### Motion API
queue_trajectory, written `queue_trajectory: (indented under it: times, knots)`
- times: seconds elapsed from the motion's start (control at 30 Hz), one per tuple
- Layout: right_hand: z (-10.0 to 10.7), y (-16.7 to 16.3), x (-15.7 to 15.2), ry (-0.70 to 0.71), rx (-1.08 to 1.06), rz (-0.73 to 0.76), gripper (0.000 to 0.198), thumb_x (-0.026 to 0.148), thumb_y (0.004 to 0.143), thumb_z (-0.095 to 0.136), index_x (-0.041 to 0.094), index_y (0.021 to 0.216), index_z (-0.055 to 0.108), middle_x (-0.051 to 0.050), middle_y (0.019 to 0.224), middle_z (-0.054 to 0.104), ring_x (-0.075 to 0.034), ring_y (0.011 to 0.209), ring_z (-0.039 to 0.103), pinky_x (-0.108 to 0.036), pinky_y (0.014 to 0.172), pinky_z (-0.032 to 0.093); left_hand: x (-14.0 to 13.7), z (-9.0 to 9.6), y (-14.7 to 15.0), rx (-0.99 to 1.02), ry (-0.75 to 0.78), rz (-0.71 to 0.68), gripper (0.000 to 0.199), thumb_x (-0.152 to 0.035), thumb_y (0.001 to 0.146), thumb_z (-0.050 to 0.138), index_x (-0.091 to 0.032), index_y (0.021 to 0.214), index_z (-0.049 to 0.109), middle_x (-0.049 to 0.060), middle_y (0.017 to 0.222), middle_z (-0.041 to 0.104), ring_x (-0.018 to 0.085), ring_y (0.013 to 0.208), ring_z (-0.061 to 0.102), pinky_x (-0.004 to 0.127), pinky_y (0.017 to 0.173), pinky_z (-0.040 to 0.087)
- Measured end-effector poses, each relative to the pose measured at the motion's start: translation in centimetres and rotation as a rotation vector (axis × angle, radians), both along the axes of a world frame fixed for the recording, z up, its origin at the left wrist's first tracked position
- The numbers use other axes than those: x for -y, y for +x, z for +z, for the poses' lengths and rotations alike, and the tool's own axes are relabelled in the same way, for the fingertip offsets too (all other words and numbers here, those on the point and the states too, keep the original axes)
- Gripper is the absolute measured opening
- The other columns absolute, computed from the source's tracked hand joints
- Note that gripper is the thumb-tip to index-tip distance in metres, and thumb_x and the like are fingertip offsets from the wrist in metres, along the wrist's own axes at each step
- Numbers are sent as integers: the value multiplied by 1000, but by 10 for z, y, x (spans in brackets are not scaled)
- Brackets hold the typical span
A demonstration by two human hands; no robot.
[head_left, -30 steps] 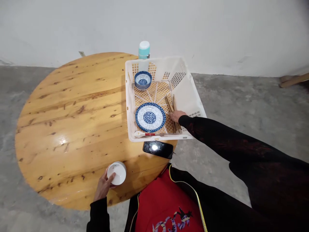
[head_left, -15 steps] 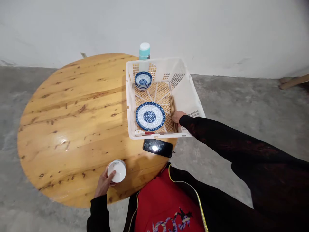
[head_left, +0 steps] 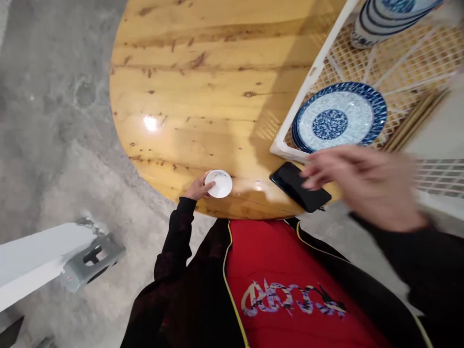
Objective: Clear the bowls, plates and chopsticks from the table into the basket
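The left hand (head_left: 197, 188) grips a white bowl (head_left: 218, 184) turned upside down at the table's (head_left: 203, 96) near edge. The right hand (head_left: 362, 181), blurred, seems open-fingered and empty, hovering beside the phone (head_left: 295, 186), below the basket (head_left: 295, 113).

A white bowl (head_left: 218, 184) sits at the near edge of a honey-yellow, knot-flecked wooden table (head_left: 203, 87); a glossy black phone (head_left: 299, 186) lies beside a white lattice crate (head_left: 311, 72) holding a blue-and-white floral-patterned plate (head_left: 339, 121), blue-striped stacked bowls (head_left: 384, 19) and brown chopsticks (head_left: 413, 121).
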State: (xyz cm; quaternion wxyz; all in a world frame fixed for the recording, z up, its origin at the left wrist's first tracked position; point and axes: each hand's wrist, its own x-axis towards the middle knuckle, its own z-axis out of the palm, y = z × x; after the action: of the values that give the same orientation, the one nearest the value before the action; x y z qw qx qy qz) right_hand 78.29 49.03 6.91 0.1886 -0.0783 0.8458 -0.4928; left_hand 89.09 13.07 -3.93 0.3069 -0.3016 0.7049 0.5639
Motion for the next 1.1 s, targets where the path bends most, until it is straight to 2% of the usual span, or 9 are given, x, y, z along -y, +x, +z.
queue_trajectory:
  times: [0.2, 0.3, 0.43, 0.53, 0.67, 0.77, 0.87, 0.97, 1.1]
  knots:
    - [-65, 51, 135, 260, 372, 411, 30, 35, 104, 55, 13, 124, 65, -15, 108, 76, -24, 85, 74, -33, 78, 54, -2, 13, 14, -112, -92, -5, 58, -29, 90, 70, -15, 145, 60, 11, 109, 77, 20, 82, 71, 23, 62, 60]
    - [-88, 49, 156, 190, 306, 416, 36, 39, 100, 61, 12, 125, 62, -21, 120, 72, -30, 105, 70, -35, 87, 51, -2, 6, 18, -193, -140, -26, 47, -31, 95, 63, -11, 137, 63, 14, 114, 76, 24, 90, 73, 25, 60, 60]
    - [-94, 47, 160, 193, 264, 382, 29, 35, 100, 58, 13, 119, 62, -20, 113, 73, -30, 100, 68, -36, 82, 47, -6, 1, 15, -273, -189, 12, 43, -38, 92, 65, -12, 127, 66, 16, 112, 76, 28, 91, 74, 31, 61, 62]
    - [-77, 49, 158, 197, 218, 339, 19, 29, 102, 51, 14, 108, 61, -17, 104, 73, -26, 89, 66, -34, 76, 42, -8, 26, 12, -274, -185, 14, 46, -46, 86, 69, -15, 121, 68, 16, 117, 75, 31, 96, 74, 34, 64, 63]
    - [-25, 41, 141, 66, 132, 238, 21, 32, 102, 48, 15, 112, 55, -11, 93, 71, -23, 79, 63, -32, 70, 38, -14, 93, -9, -381, -304, -87, 50, -50, 88, 64, -18, 127, 68, 13, 119, 76, 32, 100, 74, 36, 78, 63]
    - [25, 20, 112, -72, 72, 135, 26, 35, 100, 52, 16, 118, 53, -9, 90, 70, -22, 75, 64, -31, 66, 41, -33, 150, -45, -540, -364, -183, 50, -47, 90, 63, -20, 133, 67, 11, 121, 76, 31, 111, 72, 34, 94, 58]
    - [62, -12, 73, -183, 26, -1, 29, 35, 98, 57, 17, 120, 55, -8, 93, 71, -20, 71, 66, -28, 62, 46, -70, 190, -95, -682, -418, -314, 46, -42, 95, 57, -20, 135, 67, 9, 108, 78, 29, 102, 73, 32, 86, 57]
    - [74, -48, 30, -280, 30, -145, 28, 30, 93, 63, 16, 117, 60, -8, 96, 72, -19, 69, 68, -26, 56, 52, -121, 206, -150, -770, -462, -483, 40, -35, 99, 52, -18, 133, 67, 5, 85, 73, 25, 79, 72, 30, 77, 54]
    - [62, -91, -27, -446, 123, -361, 24, 24, 86, 74, 13, 106, 67, -6, 82, 71, -18, 63, 67, -26, 51, 57, -190, 192, -220, -860, -340, -653, 35, -33, 102, 51, -17, 130, 65, 6, 85, 74, 23, 78, 74, 31, 84, 53]
